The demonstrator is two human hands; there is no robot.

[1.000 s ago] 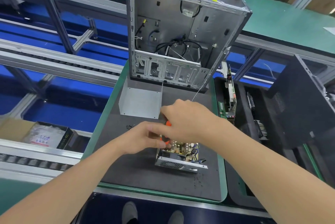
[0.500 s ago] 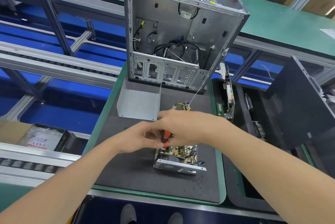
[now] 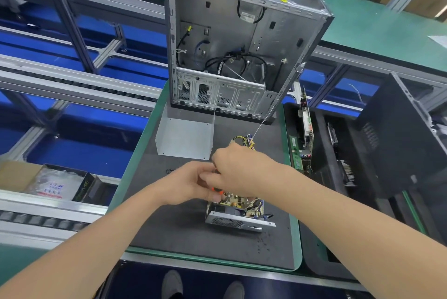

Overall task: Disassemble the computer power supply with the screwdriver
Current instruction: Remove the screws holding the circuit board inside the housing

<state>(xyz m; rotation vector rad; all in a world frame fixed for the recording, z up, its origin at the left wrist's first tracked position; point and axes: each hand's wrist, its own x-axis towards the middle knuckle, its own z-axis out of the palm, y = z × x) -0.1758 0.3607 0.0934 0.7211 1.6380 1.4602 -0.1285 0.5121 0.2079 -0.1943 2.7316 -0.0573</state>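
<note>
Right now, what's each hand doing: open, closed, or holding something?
Left hand: fingers curled, pinching the screwdriver.
Right hand: closed around the screwdriver's handle.

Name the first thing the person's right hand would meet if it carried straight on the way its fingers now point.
Probably the left hand: the right hand points leftward and down at it, over the screwdriver between them. Depth is unclear.

Light: bright, even, from overhead.
Shadows: soft and faint on the mat point(image 3: 183, 226) below the fingers point(image 3: 205, 177).
Glare: mild sheen on the case point(image 3: 217, 20) beyond the fingers.
Blur: fingers slightly soft; rails point(image 3: 72, 90) far left of them smeared.
Distortion: wide-angle; case and rails lean outward from the fingers.
</note>
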